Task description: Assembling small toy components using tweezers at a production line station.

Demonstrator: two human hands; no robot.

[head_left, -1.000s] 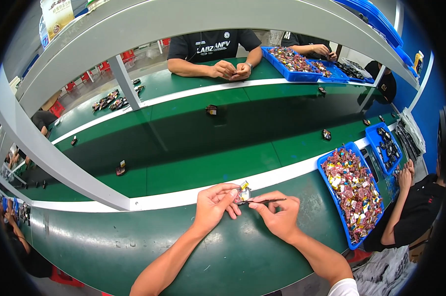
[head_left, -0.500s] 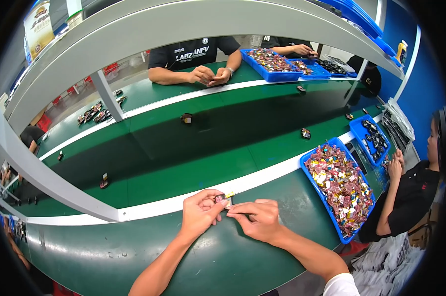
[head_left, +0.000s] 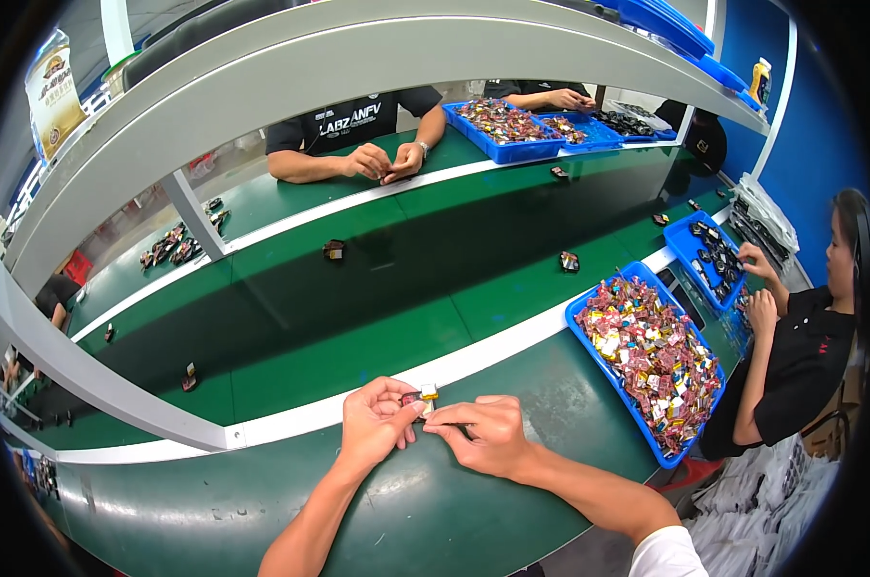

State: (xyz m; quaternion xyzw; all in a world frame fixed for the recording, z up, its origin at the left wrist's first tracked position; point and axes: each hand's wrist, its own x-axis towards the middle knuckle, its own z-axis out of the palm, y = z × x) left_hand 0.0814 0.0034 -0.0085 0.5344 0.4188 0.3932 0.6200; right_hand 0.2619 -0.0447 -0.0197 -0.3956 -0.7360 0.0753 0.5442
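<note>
Left hand [head_left: 375, 423] and right hand [head_left: 481, 435] meet fingertip to fingertip, both pinched on a small part [head_left: 425, 394] (steadied for fine work); blue parts tray [head_left: 589, 313] at 3 o'clock, within reach.

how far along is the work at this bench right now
Done: a few small parts already lie out on the green belt. In hand: the left hand and right hand pinch one small piece between their fingertips at the belt's white edge. Left: the blue tray to the right is heaped with many pieces.
</note>
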